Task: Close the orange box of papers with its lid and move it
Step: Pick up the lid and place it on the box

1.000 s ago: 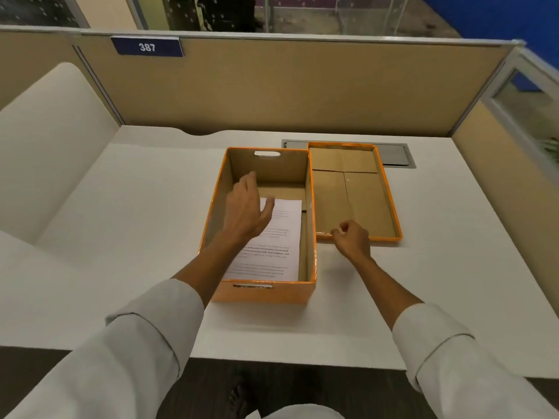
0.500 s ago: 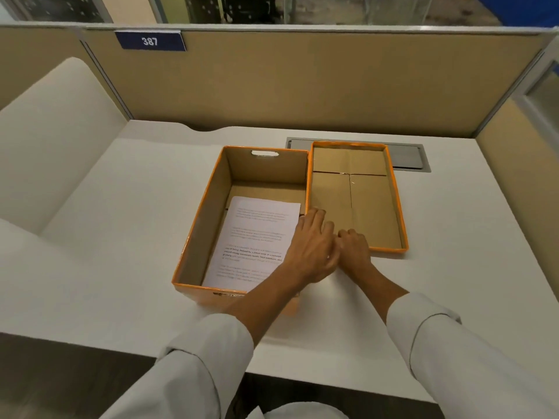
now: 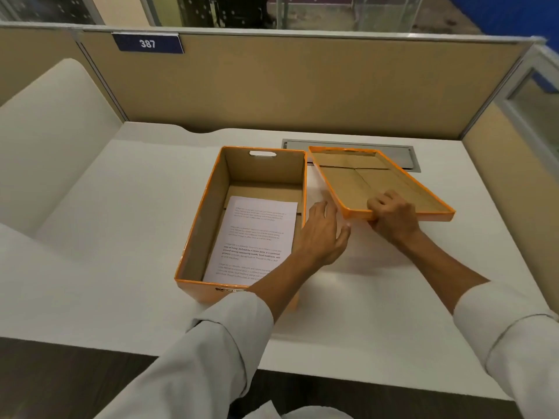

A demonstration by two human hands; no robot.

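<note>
The orange box (image 3: 193, 234) stands open on the white desk, brown inside, with printed papers (image 3: 257, 237) lying flat on its bottom. To its right the orange lid (image 3: 357, 182) is upside down, its near edge raised off the desk and tilted. My right hand (image 3: 393, 217) grips that near edge, fingers curled over the rim. My left hand (image 3: 323, 234) reaches across the box's right wall, fingers spread, just under the lid's near-left corner; I cannot tell whether it touches the lid.
A white desk (image 3: 121, 222) is enclosed by tan partition walls (image 3: 302, 86) at the back and right. A grey cable tray (image 3: 405, 155) is set into the desk behind the lid. A plate marked 387 (image 3: 147, 43) hangs on the back wall.
My right hand has taken hold of the lid's near edge and lifted it, tilting the lid. My left hand moved from inside the box to beside the lid's corner.
</note>
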